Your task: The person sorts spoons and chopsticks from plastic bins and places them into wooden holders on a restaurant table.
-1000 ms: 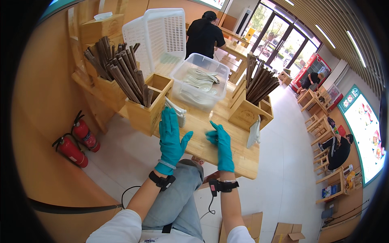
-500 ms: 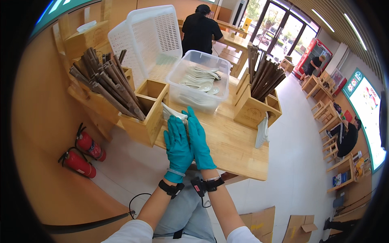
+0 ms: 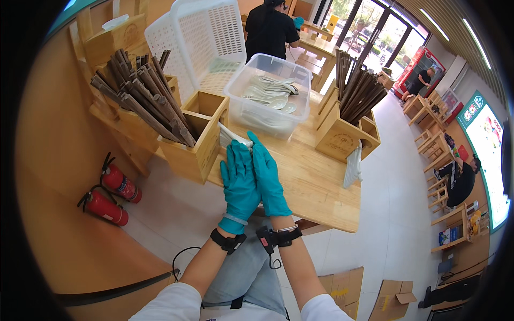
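My left hand [image 3: 240, 179] and my right hand [image 3: 269, 174], both in teal gloves, are pressed together around a stack of white spoons [image 3: 233, 136]. Only the upper part of the stack shows above my fingers; the rest is hidden. The stack touches or nearly touches the right side of a wooden chopstick holder [image 3: 206, 155], which is filled with dark chopsticks [image 3: 147, 99]. Behind my hands, a clear plastic tub [image 3: 301, 115] holds more white spoons [image 3: 270, 92].
To the right, a second wooden holder [image 3: 334, 136] carries dark chopsticks and a stack of white spoons [image 3: 353, 167] at its side. White perforated baskets [image 3: 209, 40] stand behind the tub. Two fire extinguishers [image 3: 107, 207] are at the lower left. A person in black [image 3: 266, 32] sits beyond the table [image 3: 316, 200].
The view has shifted slightly, so the table and holders appear a little further right. My hands stay pressed around the spoons. The person beyond has turned, and a teal-gloved hand now shows.
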A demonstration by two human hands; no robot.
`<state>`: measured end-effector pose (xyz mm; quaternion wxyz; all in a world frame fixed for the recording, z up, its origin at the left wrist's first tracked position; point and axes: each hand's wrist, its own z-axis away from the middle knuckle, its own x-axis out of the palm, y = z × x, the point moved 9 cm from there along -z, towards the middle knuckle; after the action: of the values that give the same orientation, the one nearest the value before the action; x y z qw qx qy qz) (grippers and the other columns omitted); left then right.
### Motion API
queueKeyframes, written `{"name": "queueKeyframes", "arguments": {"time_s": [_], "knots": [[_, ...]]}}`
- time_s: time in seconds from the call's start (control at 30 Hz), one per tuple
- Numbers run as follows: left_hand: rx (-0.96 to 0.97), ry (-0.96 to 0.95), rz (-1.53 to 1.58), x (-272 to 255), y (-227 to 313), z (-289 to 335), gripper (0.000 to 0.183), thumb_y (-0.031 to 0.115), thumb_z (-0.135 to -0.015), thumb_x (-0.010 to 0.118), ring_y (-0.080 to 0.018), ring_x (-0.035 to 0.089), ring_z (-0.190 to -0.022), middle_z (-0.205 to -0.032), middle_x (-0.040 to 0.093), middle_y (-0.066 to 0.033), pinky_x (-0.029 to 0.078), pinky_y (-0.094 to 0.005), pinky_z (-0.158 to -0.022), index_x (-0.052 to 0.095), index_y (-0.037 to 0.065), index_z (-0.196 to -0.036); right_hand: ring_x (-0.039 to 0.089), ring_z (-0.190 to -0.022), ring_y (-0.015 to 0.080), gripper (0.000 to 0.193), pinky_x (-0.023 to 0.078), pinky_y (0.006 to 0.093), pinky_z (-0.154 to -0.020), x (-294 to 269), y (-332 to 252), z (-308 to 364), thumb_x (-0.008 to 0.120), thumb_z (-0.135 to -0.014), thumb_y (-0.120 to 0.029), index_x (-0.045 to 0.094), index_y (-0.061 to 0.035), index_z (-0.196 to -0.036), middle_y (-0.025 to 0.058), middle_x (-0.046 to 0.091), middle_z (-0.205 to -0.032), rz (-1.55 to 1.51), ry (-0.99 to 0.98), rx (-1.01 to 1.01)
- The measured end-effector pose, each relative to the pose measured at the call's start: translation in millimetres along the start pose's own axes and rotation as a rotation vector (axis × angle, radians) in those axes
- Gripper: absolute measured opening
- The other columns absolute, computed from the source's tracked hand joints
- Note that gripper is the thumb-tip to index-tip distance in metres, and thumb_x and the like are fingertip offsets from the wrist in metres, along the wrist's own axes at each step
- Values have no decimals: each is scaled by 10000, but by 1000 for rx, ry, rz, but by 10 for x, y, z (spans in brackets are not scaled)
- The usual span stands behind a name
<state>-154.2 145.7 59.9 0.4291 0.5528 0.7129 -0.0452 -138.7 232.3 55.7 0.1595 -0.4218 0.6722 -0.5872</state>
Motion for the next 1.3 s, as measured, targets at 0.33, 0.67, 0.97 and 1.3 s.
{"name": "queueKeyframes", "arguments": {"time_s": [0.33, 0.67, 0.97, 1.3], "knots": [[-3, 6, 17, 27, -42, 12, 804, 250, -905, 580, -399, 148, -1457, -1573, 165, -215, 93, -561, -1156, 123, 39, -1533, 497, -1216, 173, 449, 395, 312, -1043, 51, -60, 8, 435, -1037, -285, 450, -47, -1417, 112, 539, -1350, 59, -3, -10], [17, -7, -13, 52, -46, 25, 798, 295, -906, 592, -394, 153, -1456, -1568, 186, -202, 100, -558, -1157, 158, 49, -1528, 460, -1289, 210, 462, 383, 338, -1088, 73, 71, -69, 447, -1031, -252, 382, -64, -1448, 114, 471, -1428, -67, -66, -20], [15, -6, -26, 50, -32, 10, 799, 299, -914, 585, -387, 168, -1454, -1571, 180, -199, 110, -550, -1159, 141, 59, -1533, 496, -1215, 169, 414, 400, 313, -1049, -1, 102, -56, 446, -1034, -256, 459, -60, -1399, 104, 525, -1359, 31, -8, 22], [16, 6, -25, 19, -38, 12, 723, 280, -929, 559, -369, 196, -1450, -1583, 184, -163, 138, -542, -1156, 205, 79, -1526, 511, -1209, 170, 388, 411, 310, -1052, 33, 121, -28, 455, -1031, -231, 488, -54, -1375, 79, 536, -1355, -88, -19, 33]]}}
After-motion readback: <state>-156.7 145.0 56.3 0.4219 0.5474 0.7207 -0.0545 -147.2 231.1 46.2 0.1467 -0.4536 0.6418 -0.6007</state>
